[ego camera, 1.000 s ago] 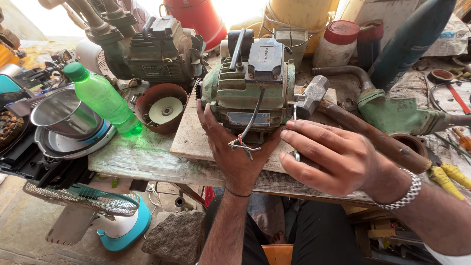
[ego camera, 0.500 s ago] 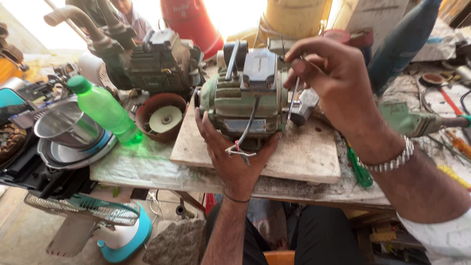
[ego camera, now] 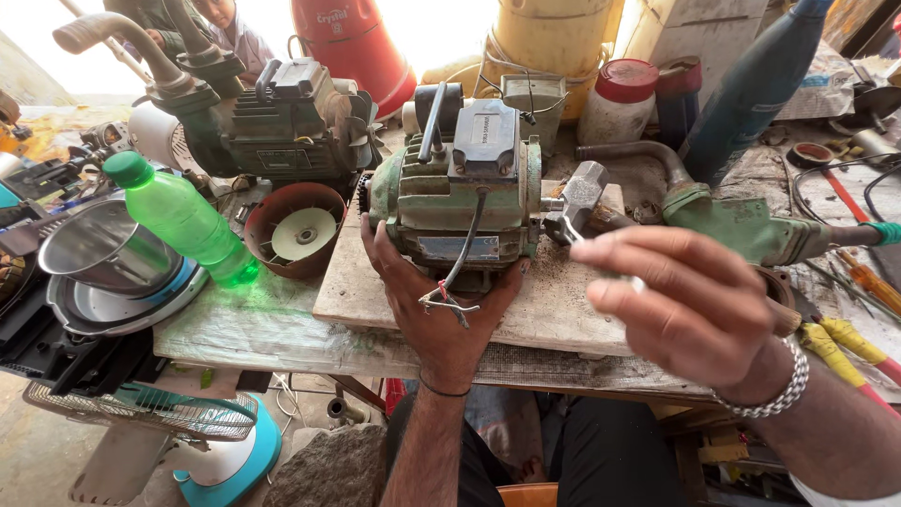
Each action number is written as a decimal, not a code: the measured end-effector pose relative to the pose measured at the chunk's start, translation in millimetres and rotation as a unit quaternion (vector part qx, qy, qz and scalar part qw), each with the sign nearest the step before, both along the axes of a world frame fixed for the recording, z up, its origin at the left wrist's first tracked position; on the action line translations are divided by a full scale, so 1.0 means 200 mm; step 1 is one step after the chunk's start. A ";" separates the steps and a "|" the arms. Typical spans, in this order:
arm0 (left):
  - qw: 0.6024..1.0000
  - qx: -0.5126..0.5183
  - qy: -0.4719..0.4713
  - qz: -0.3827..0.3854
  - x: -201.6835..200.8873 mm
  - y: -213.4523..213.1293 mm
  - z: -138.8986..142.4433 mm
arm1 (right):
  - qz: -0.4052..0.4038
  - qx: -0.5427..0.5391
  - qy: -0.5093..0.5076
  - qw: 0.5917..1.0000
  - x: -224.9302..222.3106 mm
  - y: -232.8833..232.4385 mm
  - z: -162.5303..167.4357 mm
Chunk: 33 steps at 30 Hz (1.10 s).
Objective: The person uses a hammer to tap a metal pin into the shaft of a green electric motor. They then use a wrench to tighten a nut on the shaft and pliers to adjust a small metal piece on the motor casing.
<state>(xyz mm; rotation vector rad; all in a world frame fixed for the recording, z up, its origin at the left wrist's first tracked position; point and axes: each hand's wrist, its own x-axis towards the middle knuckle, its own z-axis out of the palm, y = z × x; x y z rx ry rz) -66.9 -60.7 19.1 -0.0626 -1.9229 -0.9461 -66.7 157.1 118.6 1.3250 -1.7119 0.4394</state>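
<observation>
The left hand (ego camera: 439, 305) is cupping the green motor (ego camera: 457, 192) from below; the right hand (ego camera: 690, 305), beside it, is pinching a small wrench (ego camera: 574, 230).

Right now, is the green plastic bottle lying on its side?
No, the green plastic bottle stands tilted but upright on the worn wooden bench, cap up, left of the green electric motor.

The right hand (ego camera: 690, 305) is blurred; its fingers hide most of a thin metal tool (ego camera: 574, 235) at three o'clock of the motor (ego camera: 455, 192).
</observation>
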 end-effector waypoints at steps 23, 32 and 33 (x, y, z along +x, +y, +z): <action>1.000 -0.007 0.016 -0.006 -0.01 0.00 0.00 | 0.027 -0.055 -0.072 0.996 -0.17 -0.09 -0.04; 1.000 0.004 0.002 -0.011 0.00 0.01 0.00 | -0.013 -0.161 -0.361 0.918 -0.29 -0.12 0.06; 1.000 0.005 0.007 -0.011 0.00 0.01 0.01 | 0.006 -0.179 -0.404 0.897 -0.31 -0.14 0.08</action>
